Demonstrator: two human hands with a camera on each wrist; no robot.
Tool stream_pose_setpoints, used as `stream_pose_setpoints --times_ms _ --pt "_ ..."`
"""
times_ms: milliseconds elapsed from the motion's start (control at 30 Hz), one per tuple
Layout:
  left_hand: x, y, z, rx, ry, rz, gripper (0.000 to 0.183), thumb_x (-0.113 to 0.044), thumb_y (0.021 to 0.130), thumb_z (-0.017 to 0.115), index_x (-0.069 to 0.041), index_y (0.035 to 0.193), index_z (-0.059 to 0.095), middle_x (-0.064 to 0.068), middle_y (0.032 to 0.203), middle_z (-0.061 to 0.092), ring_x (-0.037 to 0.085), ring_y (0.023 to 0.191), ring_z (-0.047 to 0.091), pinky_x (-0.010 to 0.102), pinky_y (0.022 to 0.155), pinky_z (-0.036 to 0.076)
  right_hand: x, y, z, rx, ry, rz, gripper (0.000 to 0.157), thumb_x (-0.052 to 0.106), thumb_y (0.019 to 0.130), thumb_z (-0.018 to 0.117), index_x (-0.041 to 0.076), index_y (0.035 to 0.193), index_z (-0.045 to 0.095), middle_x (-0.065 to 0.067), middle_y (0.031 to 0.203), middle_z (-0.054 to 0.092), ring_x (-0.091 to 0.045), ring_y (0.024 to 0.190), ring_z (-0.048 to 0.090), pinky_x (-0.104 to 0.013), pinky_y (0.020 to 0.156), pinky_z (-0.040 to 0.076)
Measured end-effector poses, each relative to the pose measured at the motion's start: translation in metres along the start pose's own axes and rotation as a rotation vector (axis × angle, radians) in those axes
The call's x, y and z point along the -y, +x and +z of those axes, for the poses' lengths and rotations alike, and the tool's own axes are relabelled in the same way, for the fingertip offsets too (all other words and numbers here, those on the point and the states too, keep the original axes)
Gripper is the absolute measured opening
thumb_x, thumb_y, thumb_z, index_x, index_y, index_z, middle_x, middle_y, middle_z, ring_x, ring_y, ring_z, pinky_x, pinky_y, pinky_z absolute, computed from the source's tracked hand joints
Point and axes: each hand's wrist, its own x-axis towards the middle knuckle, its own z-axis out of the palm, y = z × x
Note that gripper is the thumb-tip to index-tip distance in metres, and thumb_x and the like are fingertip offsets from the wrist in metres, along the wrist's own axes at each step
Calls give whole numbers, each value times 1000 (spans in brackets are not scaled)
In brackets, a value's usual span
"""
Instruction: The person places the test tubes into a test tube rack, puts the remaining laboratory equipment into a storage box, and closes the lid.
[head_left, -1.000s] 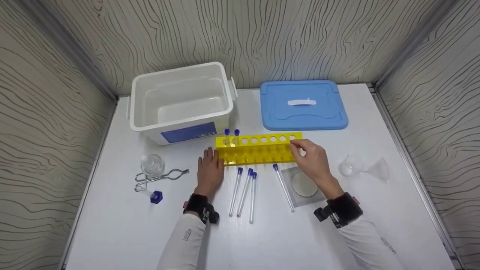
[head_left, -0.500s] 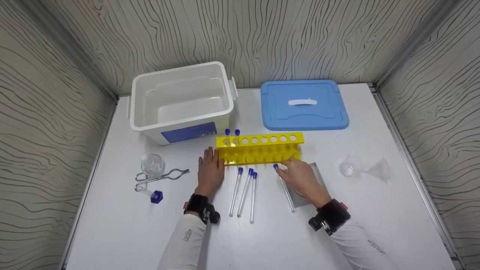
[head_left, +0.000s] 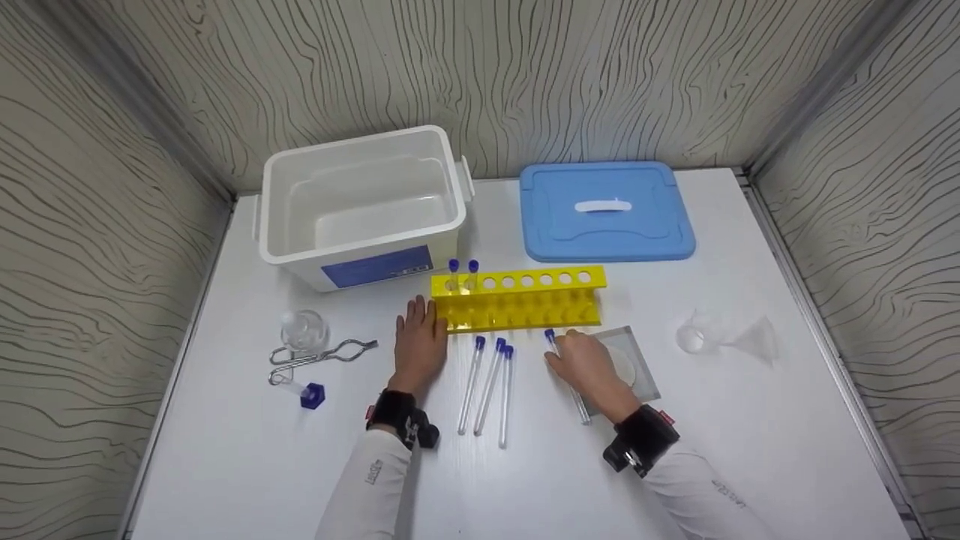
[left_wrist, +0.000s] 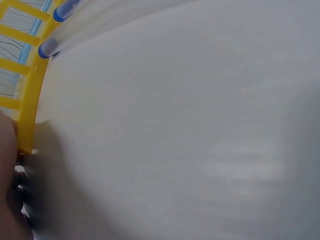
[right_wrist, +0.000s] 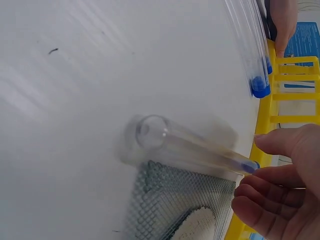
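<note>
My left hand (head_left: pixel 420 341) lies flat on the table with straight fingers, its side against the left end of a yellow test tube rack (head_left: pixel 517 300). Two blue-capped test tubes (head_left: pixel 473 271) stand in the rack's leftmost holes. Over a lying test tube (head_left: pixel 580 405) with a blue cap, my right hand (head_left: pixel 592 367) is spread, thumb on one side and fingers on the other. In the right wrist view a gap shows between thumb and index finger, the index fingertip close by the cap. Three more capped test tubes (head_left: pixel 484 390) lie in front of the rack.
A wire gauze (head_left: pixel 645 375) lies beneath the right hand. At left are a glass bottle (head_left: pixel 304 330), metal tongs (head_left: pixel 322 354) and a blue-based cylinder (head_left: pixel 312 395). A funnel (head_left: pixel 756 339) lies right. Behind stand a white bin (head_left: pixel 360 247) and a blue lid (head_left: pixel 607 232).
From the rack's right end, my right hand has come down and left toward the single test tube beside the gauze. My left hand has stayed by the rack.
</note>
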Motion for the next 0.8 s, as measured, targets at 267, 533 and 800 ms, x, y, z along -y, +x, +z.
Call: stream_pose_setpoints --times_ms 267,533,800 --pt "1 1 1 28 -5 -23 56 -38 108 30 -10 156 29 12 167 16 30 157 12 51 129 6 2 4 9 -35 36 20 20 16 86 73 -1 77 70 -4 62 52 -16 55 41 -26 49 32" --pt "0 1 4 13 -1 -9 56 -38 107 30 -9 155 30 12 167 17 31 156 14 52 128 7 9 6 12 12 85 95 15 12 87 70 -1 79 70 -2 57 48 -16 54 43 -24 50 32" --pt "3 3 3 2 19 1 56 -37 107 30 -8 155 32 14 166 19 32 156 15 53 128 8 13 8 7 18 150 98 15 13 87 70 -1 93 73 -9 71 67 -15 58 51 -25 53 43"
